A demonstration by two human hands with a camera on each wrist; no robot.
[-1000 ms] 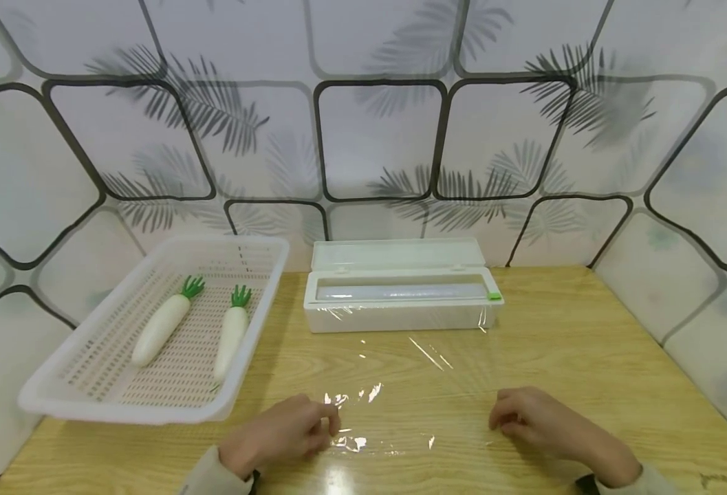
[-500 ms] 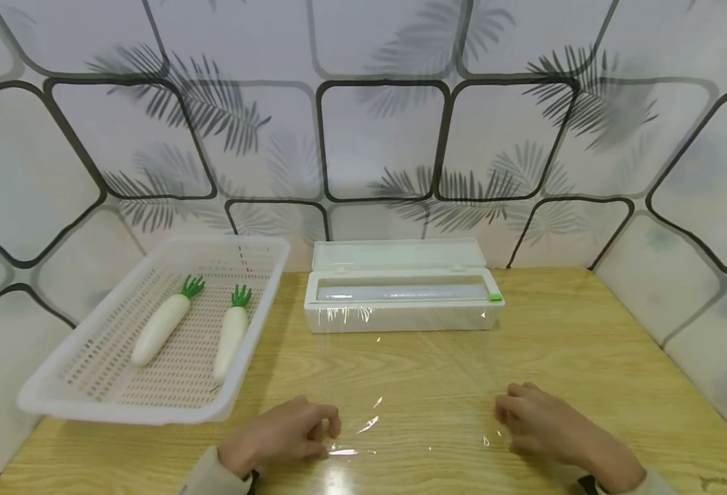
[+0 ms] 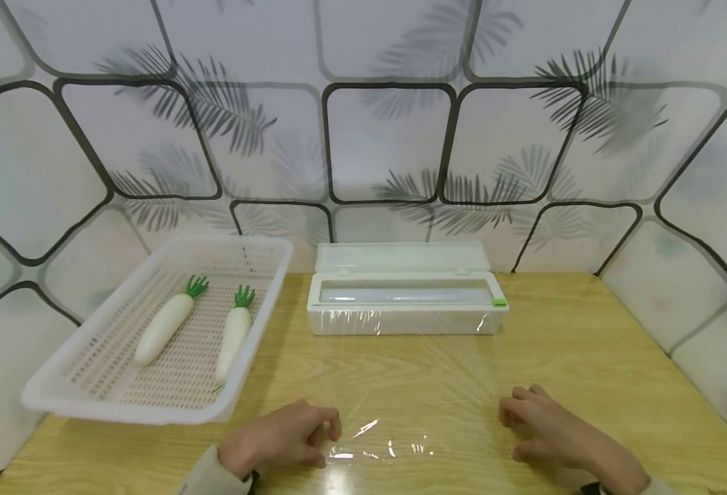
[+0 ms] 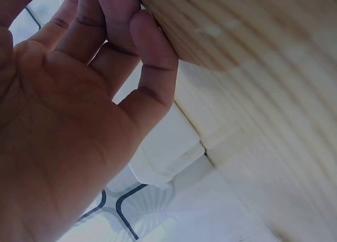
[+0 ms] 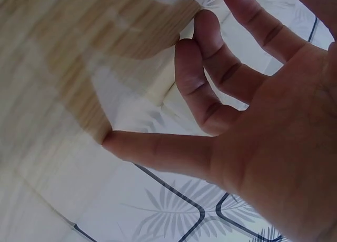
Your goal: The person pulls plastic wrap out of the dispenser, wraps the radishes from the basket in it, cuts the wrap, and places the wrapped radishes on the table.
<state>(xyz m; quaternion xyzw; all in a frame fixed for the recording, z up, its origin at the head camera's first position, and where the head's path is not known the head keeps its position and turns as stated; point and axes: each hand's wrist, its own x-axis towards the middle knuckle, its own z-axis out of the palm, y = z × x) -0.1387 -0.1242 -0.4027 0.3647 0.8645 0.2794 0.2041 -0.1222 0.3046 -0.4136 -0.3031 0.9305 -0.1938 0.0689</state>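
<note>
Clear cling film (image 3: pixel 413 399) stretches over the table from a white cling film box (image 3: pixel 406 320) with its lid raised, the film roll (image 3: pixel 406 295) visible inside. At the film's left near corner is my left hand (image 3: pixel 285 436), thumb and index finger apart and the fingers bent. In the left wrist view its fingertips (image 4: pixel 147 31) meet the wood surface. My right hand (image 3: pixel 555 433) lies past the film's right edge with relaxed, spread fingers and nothing between them. The right wrist view has its little fingertip (image 5: pixel 113 139) touching the tabletop.
A white perforated basket (image 3: pixel 122 411) stands on the left, holding two white radishes (image 3: pixel 165 328) with green tops. A bright green tab (image 3: pixel 499 302) sits at the box's right end. Patterned wall covering (image 3: pixel 388 144) closes off the back and sides of the wooden table (image 3: pixel 611 344).
My right hand has shifted slightly right, its thumb and fingers spreading apart off the film. My left thumb and index finger have parted too. The film's glints have shifted; the box stays put.
</note>
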